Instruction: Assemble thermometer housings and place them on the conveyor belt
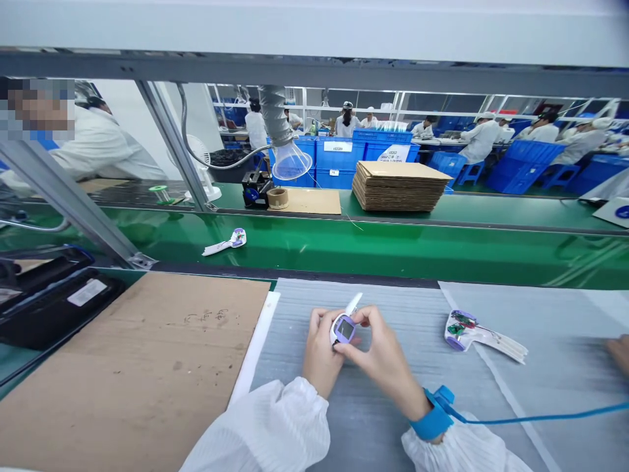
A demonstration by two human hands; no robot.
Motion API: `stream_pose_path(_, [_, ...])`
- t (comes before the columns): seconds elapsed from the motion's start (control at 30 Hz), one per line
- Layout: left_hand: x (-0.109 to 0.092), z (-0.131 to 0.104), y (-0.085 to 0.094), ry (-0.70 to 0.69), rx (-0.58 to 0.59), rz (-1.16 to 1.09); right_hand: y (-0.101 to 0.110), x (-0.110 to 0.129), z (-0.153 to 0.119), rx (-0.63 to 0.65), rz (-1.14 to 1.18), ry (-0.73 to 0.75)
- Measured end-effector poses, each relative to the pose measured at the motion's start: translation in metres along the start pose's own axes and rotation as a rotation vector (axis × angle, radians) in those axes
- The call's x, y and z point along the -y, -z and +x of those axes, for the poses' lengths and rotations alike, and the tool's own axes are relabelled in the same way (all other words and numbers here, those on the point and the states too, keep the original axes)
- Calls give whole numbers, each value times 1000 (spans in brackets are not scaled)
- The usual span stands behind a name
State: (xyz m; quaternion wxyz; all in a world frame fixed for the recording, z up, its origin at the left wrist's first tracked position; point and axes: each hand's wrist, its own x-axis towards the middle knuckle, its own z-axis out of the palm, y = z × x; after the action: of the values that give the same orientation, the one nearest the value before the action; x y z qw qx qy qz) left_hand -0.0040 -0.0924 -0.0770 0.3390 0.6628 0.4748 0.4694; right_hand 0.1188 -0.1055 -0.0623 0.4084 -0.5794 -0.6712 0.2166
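Observation:
Both of my hands grip one white handheld device with a purple-rimmed display (346, 329), raised above the grey foam sheet (295, 367). My left hand (322, 351) wraps round its lower left side, and the white end of the device sticks up beyond the fingers. With thumb and index finger, my right hand (381, 351) pinches the purple rim around the dark screen. A blue wrist strap (432, 416) with a cord circles my right wrist. To the right lies an opened white device (462, 331), its green circuit board and wires bare.
A similar opened device (230, 242) rests on the green conveyor belt (344, 246). Brown cardboard (187, 347) covers the bench at left, beside a black tray (73, 301). Stacked cardboard (400, 187) stands beyond. A co-worker's hand (620, 354) shows at the right edge.

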Motion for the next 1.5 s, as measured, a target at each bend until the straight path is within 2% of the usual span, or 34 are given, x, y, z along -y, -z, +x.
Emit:
stream_pose_path(0.2, [-1, 0, 2, -14, 46, 68, -3, 0, 0, -93, -44, 49])
stream_pose_path(0.43, [-4, 0, 5, -98, 102, 48, 20, -5, 8, 43, 110, 216])
stream_pose_path(0.63, [-10, 0, 11, -192, 112, -53, 27, 1, 6, 42, 165, 283])
stream_pose_path(0.87, [-11, 4, 21, -245, 162, -54, 37, -11, 10, 172, -46, 408])
stream_pose_path(1.03, [-11, 0, 22, -264, 202, -46, 40, -14, 10, 200, -165, 444])
stream_pose_path(1.37, [-2, 2, 21, -310, 236, -58, 35, -12, 6, 199, -213, 457])
stream_pose_path(1.5, [-4, -1, 18, -208, 246, -76, 32, -13, 7, 205, -258, 427])
